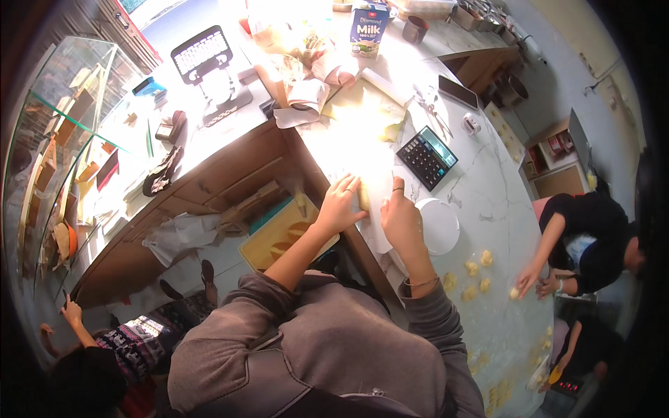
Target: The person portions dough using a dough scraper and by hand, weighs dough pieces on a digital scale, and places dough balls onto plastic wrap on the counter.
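Note:
On the marble-patterned counter, a pale yellowish long piece (364, 196) lies between my hands; glare hides its far end and its material. My left hand (339, 201) touches its left side, thumb and fingers spread. My right hand (401, 217) is closed around a thin tool that points away from me, its blade or tip washed out by the light. A white round lid or plate (440, 226) is close to the right of that hand. Beyond it lies a black desk calculator (427, 157).
Scissors (433, 107), a phone (458, 92), a small white timer (471, 124) and a milk carton (368, 28) stand or lie farther back. Dough pieces (472, 268) are spread at right, where two people work. Another person is at lower left, near a glass display case (68, 125).

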### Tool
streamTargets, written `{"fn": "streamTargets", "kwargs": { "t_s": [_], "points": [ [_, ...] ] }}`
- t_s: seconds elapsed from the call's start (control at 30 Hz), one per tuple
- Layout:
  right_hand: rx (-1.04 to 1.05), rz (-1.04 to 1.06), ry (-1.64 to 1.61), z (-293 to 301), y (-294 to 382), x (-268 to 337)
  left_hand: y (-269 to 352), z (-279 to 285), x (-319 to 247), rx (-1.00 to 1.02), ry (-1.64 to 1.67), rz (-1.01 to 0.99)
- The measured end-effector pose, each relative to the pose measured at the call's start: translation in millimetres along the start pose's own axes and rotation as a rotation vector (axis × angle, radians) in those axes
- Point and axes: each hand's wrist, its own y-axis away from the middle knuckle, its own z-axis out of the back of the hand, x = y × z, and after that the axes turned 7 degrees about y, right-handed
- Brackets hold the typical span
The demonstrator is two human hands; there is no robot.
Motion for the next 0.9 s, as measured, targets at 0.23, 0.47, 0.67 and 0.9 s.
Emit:
{"fn": "streamTargets", "kwargs": {
  "t_s": [0.23,0.47,0.67,0.9],
  "points": [
    [0.06,-0.106,0.146,-4.0,0.2,11.8,-7.5,20.0,9.4,0.163,0.058,-0.055],
    [0.068,-0.062,0.259,0.5,-7.5,21.8,-12.2,13.7,2.6,0.134,0.028,-0.046],
    [0.154,0.02,0.263,-4.9,-19.1,7.5,-12.8,11.0,5.2,0.129,0.099,-0.011],
    [0.103,0.039,0.223,-9.6,-38.8,6.0,-11.8,11.5,3.7,0.034,0.09,0.017]
  ]
}}
